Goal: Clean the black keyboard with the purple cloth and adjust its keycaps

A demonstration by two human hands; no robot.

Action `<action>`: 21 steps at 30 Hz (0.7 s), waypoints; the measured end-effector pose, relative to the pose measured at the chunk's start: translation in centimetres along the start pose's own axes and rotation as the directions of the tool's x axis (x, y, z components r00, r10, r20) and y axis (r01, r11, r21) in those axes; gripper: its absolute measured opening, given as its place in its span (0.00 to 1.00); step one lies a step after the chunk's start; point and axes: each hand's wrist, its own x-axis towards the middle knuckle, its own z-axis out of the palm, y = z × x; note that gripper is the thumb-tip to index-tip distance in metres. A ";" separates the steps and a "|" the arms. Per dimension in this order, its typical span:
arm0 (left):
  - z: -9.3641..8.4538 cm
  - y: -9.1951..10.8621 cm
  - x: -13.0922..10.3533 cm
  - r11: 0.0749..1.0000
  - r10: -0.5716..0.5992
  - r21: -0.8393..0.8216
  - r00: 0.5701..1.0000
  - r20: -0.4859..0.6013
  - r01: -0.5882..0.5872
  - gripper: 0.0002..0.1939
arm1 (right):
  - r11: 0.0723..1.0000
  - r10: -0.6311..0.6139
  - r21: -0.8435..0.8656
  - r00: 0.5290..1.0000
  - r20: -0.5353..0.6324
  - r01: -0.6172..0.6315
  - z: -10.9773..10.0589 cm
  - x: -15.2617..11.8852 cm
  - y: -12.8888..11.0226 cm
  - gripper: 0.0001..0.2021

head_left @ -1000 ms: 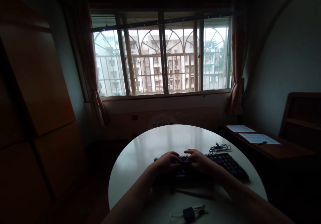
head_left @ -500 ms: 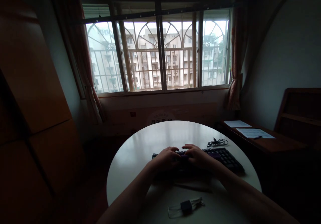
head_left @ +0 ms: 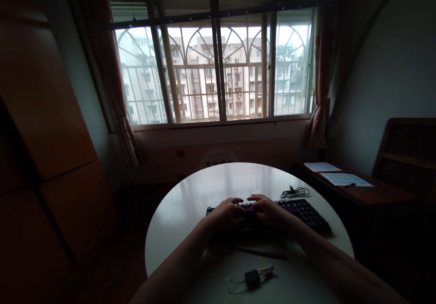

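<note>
Wires (head_left: 267, 272), thin and pale, poke from a small black block (head_left: 252, 279) nearest us. Beyond, our left hand (head_left: 226, 214) and right hand (head_left: 269, 211) curve, fingers parted, over the black-and-purple keyboard (head_left: 315, 218) on the round white table (head_left: 177, 222); we cannot tell whether they grip anything.

Could not see the keys of the keyboard (head_left: 315, 218) beneath the left hand (head_left: 226, 213) and right hand (head_left: 269, 209), nor tell fingertip contact. Could not identify the dim, thin item (head_left: 262, 252) at lower centre, or read the papers (head_left: 347, 179) at right. Lost both forearms (head_left: 170, 263) and the table (head_left: 173, 227) past the bottom edge, the cabinet (head_left: 64, 109) past the left.
</note>
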 end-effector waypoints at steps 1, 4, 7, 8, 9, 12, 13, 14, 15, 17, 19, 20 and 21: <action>0.0 0.0 0.0 1.000 0.005 -0.001 1.000 0.002 -0.005 0.19 | 1.000 0.001 0.005 1.000 0.003 -0.001 0.0 0.0 0.0 0.16; 0.1 0.0 0.0 1.000 0.002 -0.002 1.000 -0.005 -0.002 0.18 | 1.000 0.010 0.018 1.000 -0.002 -0.010 0.0 0.0 0.1 0.15; 0.4 -0.2 0.1 1.000 0.001 -0.012 1.000 -0.009 -0.001 0.20 | 1.000 0.007 0.016 1.000 -0.005 -0.007 -0.1 0.1 0.0 0.15; 0.6 -0.3 0.2 1.000 -0.001 -0.016 1.000 -0.009 0.001 0.20 | 1.000 0.002 0.013 1.000 -0.001 -0.002 -0.1 0.1 0.0 0.15; 0.8 -0.4 0.3 1.000 -0.004 -0.020 1.000 -0.010 0.004 0.20 | 1.000 -0.003 0.010 1.000 0.003 0.003 -0.2 0.1 0.0 0.14; 1.2 -0.6 0.5 0.999 -0.026 -0.033 0.999 -0.026 0.025 0.19 | 1.000 -0.013 0.002 1.000 0.002 0.013 -0.4 0.1 0.1 0.13; 1.2 -0.6 0.5 0.999 -0.032 -0.041 0.999 -0.029 0.031 0.19 | 1.000 -0.011 -0.001 1.000 -0.003 0.011 -0.5 0.1 0.2 0.13; 1.3 -0.6 0.5 0.998 -0.037 -0.050 0.999 -0.030 0.036 0.18 | 1.000 -0.008 -0.005 1.000 -0.009 0.008 -0.6 0.0 0.3 0.13; 1.3 -0.6 0.5 0.997 -0.041 -0.059 0.999 -0.031 0.039 0.18 | 1.000 -0.002 -0.007 1.000 -0.014 0.002 -0.6 0.0 0.4 0.13; 1.2 -0.4 0.5 0.997 -0.042 -0.068 0.999 -0.028 0.040 0.18 | 1.000 0.018 -0.007 0.999 -0.026 -0.019 -0.8 -0.2 0.8 0.13; 1.0 -0.2 0.6 0.997 -0.042 -0.066 0.999 -0.023 0.041 0.18 | 0.999 0.041 -0.006 0.999 -0.029 -0.041 -1.0 -0.3 1.1 0.13; 0.9 -0.1 0.6 0.997 -0.044 -0.064 0.999 -0.019 0.043 0.18 | 0.999 0.051 -0.005 0.998 -0.026 -0.051 -1.1 -0.3 1.3 0.12; 0.8 0.0 0.6 0.997 -0.046 -0.063 0.999 -0.015 0.045 0.18 | 0.998 0.058 -0.006 0.998 -0.020 -0.058 -1.2 -0.4 1.4 0.12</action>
